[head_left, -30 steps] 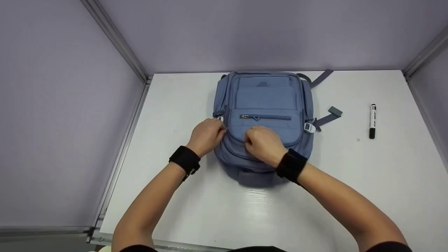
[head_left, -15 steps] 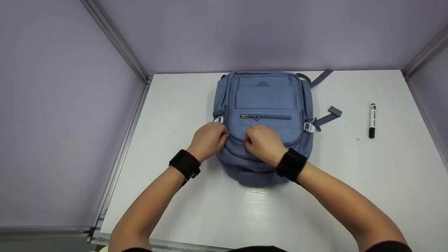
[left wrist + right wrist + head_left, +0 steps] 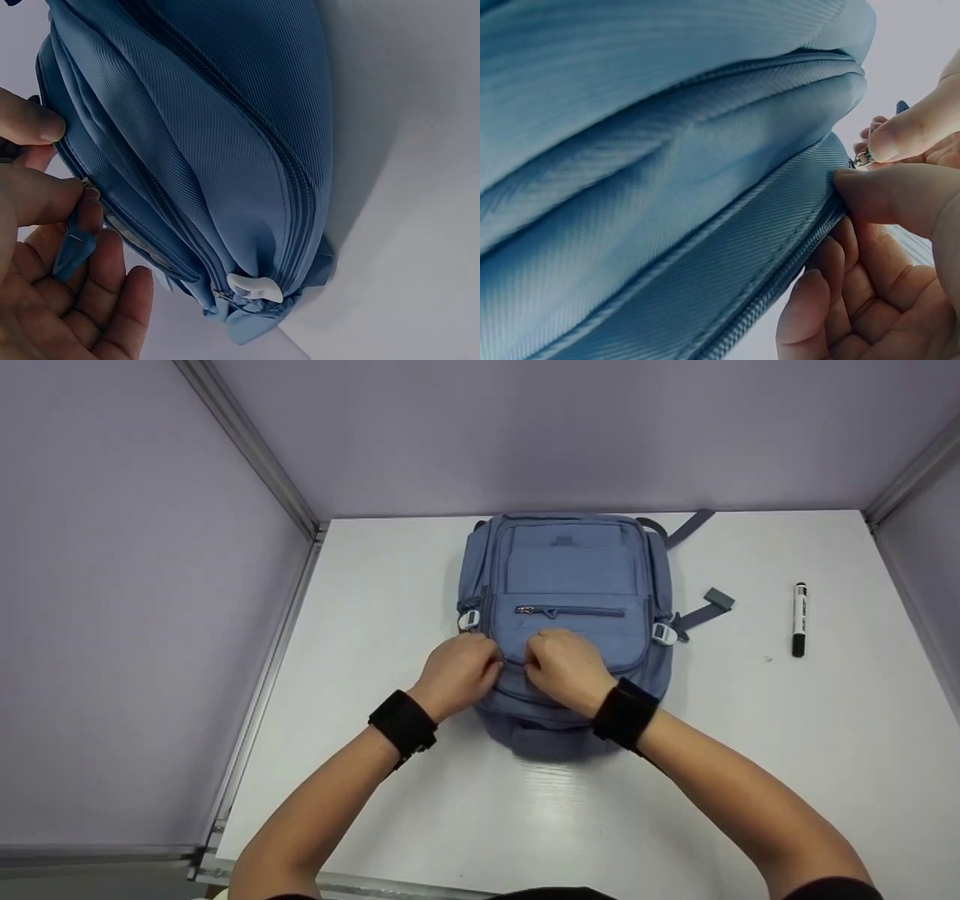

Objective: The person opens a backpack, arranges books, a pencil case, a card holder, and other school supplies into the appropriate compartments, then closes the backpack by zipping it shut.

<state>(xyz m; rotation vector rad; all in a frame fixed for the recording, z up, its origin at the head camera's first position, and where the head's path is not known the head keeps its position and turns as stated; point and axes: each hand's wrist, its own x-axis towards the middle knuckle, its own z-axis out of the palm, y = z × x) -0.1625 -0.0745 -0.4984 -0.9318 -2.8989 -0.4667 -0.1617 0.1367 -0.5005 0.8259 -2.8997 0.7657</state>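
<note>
A blue backpack (image 3: 571,571) lies front side up on the white table. My left hand (image 3: 459,673), at the pack's lower left, pinches the zipper slider (image 3: 89,190) of the front pocket between thumb and forefinger. Its blue pull tab (image 3: 73,253) hangs against the fingers. Behind the slider the zipper parts, and a strip of beige lining (image 3: 139,241) shows. Just right of it, my right hand (image 3: 566,669) pinches the pocket's zippered edge (image 3: 810,244) between thumb and fingers. The zipper teeth on the right hand's far side from the slider are joined.
White buckles (image 3: 469,620) sit on both sides of the pack. Loose straps (image 3: 697,616) stretch out to its right. A black-and-white marker (image 3: 799,619) lies farther right on the table (image 3: 360,585). Grey-lilac panels (image 3: 562,435) stand behind and at the sides.
My left hand has drawn the zipper slider down and to the right along the pocket edge, closer to the right hand. The left white buckle has come into full view. The right hand stays put.
</note>
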